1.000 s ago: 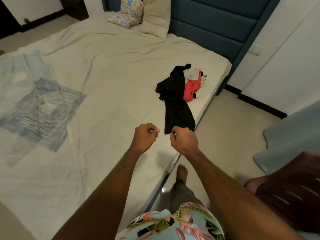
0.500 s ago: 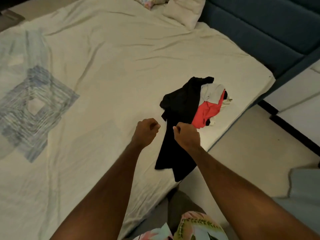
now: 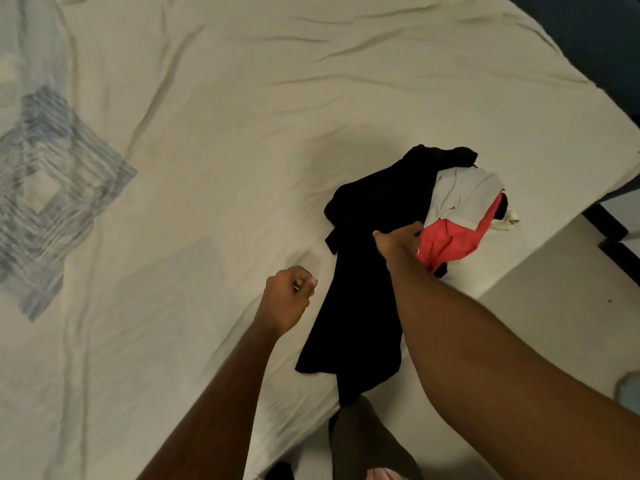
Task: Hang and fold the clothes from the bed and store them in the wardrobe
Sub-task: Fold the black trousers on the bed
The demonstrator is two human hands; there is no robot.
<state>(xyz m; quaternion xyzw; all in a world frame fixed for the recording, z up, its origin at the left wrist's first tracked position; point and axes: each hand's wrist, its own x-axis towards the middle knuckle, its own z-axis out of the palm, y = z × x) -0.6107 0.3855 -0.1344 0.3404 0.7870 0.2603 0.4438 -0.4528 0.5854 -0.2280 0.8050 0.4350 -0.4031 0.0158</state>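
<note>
Two hands work over the bed (image 3: 242, 133): right hand (image 3: 398, 241) reaches onto the black garment (image 3: 363, 271), grip unclear; left hand (image 3: 289, 299) fisted, empty. Lift one piece cleanly.

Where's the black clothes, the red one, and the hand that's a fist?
black garment (image 3: 360, 306): head view, middle of its long part.
red garment (image 3: 450, 240): head view, its middle.
left hand (image 3: 287, 299): head view, back of the hand.
</note>
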